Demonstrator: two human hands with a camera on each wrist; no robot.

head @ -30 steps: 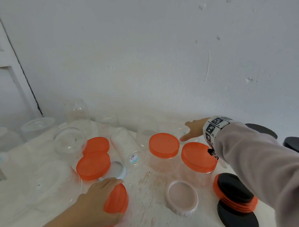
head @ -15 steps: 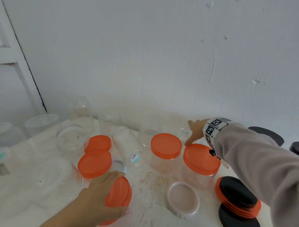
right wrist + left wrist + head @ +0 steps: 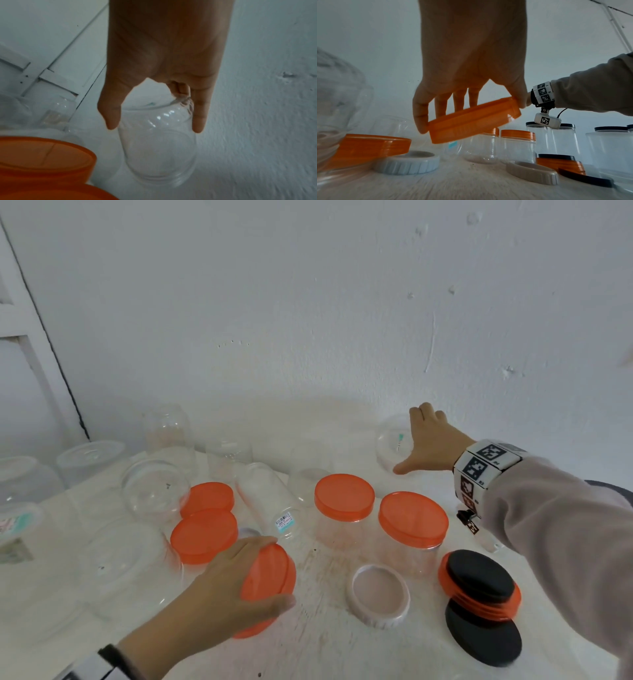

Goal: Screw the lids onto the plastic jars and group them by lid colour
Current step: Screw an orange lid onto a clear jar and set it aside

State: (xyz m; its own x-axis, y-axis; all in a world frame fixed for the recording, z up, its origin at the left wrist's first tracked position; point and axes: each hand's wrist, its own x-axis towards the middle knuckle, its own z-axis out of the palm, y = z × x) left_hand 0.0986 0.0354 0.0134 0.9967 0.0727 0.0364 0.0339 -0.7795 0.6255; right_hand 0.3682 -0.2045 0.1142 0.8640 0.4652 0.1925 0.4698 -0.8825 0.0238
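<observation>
My left hand (image 3: 236,587) grips a loose orange lid (image 3: 270,580), tilted on edge just above the table's front left. In the left wrist view the fingers (image 3: 419,121) wrap that orange lid (image 3: 474,120) from above. My right hand (image 3: 424,440) reaches to the back right, over an open clear jar (image 3: 390,446) by the wall. The right wrist view shows my right hand (image 3: 154,125) spanning the clear jar (image 3: 157,148), thumb and outer finger against its sides, middle fingers curled on the rim. Two jars with orange lids (image 3: 344,496) (image 3: 412,518) stand mid-table.
Two loose orange lids (image 3: 205,534) (image 3: 209,496) lie left of centre, beside a labelled clear jar (image 3: 270,501) on its side. A white lid (image 3: 378,595) lies in front. A black lid (image 3: 479,577) sits on an orange one, above another black lid (image 3: 483,635). Several clear jars crowd the left.
My right hand has moved from beside the lidded jars back toward the wall and closed over the clear jar. My left hand has lifted the orange lid slightly.
</observation>
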